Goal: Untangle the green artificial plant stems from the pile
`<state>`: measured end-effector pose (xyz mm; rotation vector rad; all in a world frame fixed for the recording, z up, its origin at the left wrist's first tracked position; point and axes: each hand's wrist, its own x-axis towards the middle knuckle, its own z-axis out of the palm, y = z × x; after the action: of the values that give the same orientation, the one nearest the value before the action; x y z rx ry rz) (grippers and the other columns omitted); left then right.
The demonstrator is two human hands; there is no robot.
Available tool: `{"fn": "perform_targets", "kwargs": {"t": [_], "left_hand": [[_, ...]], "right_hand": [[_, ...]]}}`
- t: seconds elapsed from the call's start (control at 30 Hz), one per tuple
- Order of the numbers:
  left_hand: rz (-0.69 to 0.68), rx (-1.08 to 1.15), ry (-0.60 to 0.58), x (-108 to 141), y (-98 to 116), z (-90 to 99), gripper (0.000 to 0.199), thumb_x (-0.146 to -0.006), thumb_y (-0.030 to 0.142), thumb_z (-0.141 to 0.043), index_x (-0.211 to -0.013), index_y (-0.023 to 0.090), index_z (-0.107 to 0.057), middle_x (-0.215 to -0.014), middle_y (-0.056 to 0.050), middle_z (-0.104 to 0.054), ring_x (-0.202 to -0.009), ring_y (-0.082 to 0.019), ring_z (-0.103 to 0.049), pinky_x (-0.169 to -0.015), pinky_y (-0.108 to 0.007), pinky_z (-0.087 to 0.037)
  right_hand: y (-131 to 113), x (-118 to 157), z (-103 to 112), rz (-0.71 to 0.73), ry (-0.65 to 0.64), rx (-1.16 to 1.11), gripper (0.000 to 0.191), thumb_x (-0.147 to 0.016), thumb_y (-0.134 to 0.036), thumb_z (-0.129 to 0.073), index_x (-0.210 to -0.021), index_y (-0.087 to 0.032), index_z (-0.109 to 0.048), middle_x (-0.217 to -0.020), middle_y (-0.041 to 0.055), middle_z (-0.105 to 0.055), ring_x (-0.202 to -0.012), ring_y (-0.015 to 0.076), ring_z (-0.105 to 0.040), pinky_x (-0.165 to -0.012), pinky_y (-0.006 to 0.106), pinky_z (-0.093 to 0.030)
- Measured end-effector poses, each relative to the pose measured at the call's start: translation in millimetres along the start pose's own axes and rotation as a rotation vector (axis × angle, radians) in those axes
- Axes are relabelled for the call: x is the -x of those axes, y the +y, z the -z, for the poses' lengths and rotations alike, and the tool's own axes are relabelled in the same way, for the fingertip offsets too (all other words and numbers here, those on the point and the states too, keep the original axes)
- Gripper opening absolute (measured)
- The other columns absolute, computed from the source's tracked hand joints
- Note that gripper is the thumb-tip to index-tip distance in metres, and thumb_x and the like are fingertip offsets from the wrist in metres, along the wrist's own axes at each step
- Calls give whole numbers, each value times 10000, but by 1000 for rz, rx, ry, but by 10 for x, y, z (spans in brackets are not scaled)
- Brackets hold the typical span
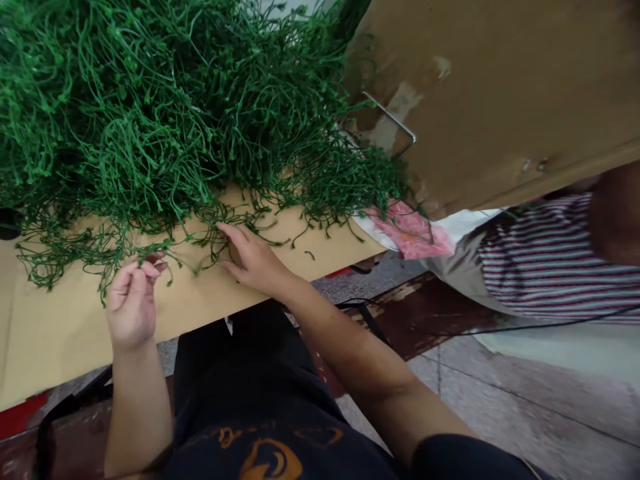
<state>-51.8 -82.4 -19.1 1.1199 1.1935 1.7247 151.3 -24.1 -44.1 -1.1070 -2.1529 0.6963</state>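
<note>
A big tangled heap of green plastic stems (165, 113), with small knobs at their ends, covers the far side of the cardboard-topped table (210, 303). My left hand (134, 303) is closed near the table's front left, thumb and fingers pinching a green plastic stem (161, 248). Farther right, my right hand (257, 260) rests low over the cardboard, its fingers apart. Its fingertips touch or nearly touch loose stems (215, 237) at the heap's front edge; whether they grip any I cannot tell, but none shows in the palm.
A large brown board (510, 100) with a bent metal rod (390, 119) stands at the upper right. Pink material (413, 230) lies below it beside a white bag (470, 223). Another person in a striped garment (540, 260) is at the right, with a black cable (550, 325) across.
</note>
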Motion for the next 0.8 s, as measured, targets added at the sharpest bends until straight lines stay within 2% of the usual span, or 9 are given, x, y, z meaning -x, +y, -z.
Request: {"fn": "perform_targets", "kwargs": {"t": [0.07,0.17,0.27,0.33,0.43,0.5,0.63,0.73,0.8], "left_hand": [[-8,124,47,-16,76,40,153,-668,333,-726,-658,195,-659,-664,9,-572,-843,-157,-627,-763,-293,-523],[69,225,141,-18,176,89,172,-640,285,-735,-597,159,-626,-657,3,-594,-850,-166,-640,-771,-297,-524],[137,323,213,-27,217,158,150,-669,251,-680,-577,173,-591,-692,16,-644,-816,-136,-637,-772,-279,-509],[167,402,210,-49,229,228,175,-707,241,-615,-551,189,-552,-680,45,-658,-817,-113,-630,-783,-264,-495],[134,481,184,-93,275,348,206,-737,256,-529,-537,211,-508,-664,108,-674,-871,-80,-618,-806,-231,-477],[86,467,177,-120,336,410,205,-746,264,-486,-544,232,-503,-670,140,-684,-877,-69,-615,-794,-219,-474],[18,437,231,-169,489,460,204,-713,240,-465,-512,225,-495,-615,137,-673,-816,-50,-611,-784,-192,-469],[1,447,275,-205,578,501,212,-692,229,-461,-480,222,-474,-592,137,-667,-789,-51,-606,-726,-183,-475],[7,465,258,-230,611,544,207,-687,225,-471,-479,225,-466,-576,165,-658,-761,-43,-600,-701,-173,-470]], "right_hand": [[7,-34,6,16,-45,4,540,-801,-194,-528,-1327,-160,-411,-1108,130,-539,-1053,249,-498,-927,427,-422],[-6,-99,22,61,-93,44,533,-809,-173,-508,-1336,-162,-435,-1001,109,-552,-971,234,-496,-900,410,-418],[-7,-154,20,92,-121,60,529,-830,-166,-490,-1355,-174,-430,-927,91,-547,-918,220,-486,-884,402,-412],[21,-170,4,106,-105,41,522,-846,-201,-491,-1363,-178,-421,-940,96,-552,-931,224,-483,-878,408,-414],[89,-167,-25,95,-57,39,506,-847,-239,-508,-1343,-160,-449,-962,113,-558,-955,235,-481,-873,418,-421],[128,-163,-41,66,-22,67,449,-837,-244,-522,-1280,-172,-521,-951,109,-562,-961,240,-481,-875,428,-422],[157,-182,-55,9,37,128,341,-807,-247,-560,-1132,-172,-630,-920,104,-568,-967,252,-482,-873,440,-419],[176,-204,-46,4,29,168,332,-806,-239,-556,-1115,-147,-639,-931,115,-567,-960,253,-477,-863,437,-417],[200,-211,-34,-2,25,193,331,-810,-235,-549,-1109,-129,-642,-956,126,-567,-968,254,-474,-868,431,-412]]}}
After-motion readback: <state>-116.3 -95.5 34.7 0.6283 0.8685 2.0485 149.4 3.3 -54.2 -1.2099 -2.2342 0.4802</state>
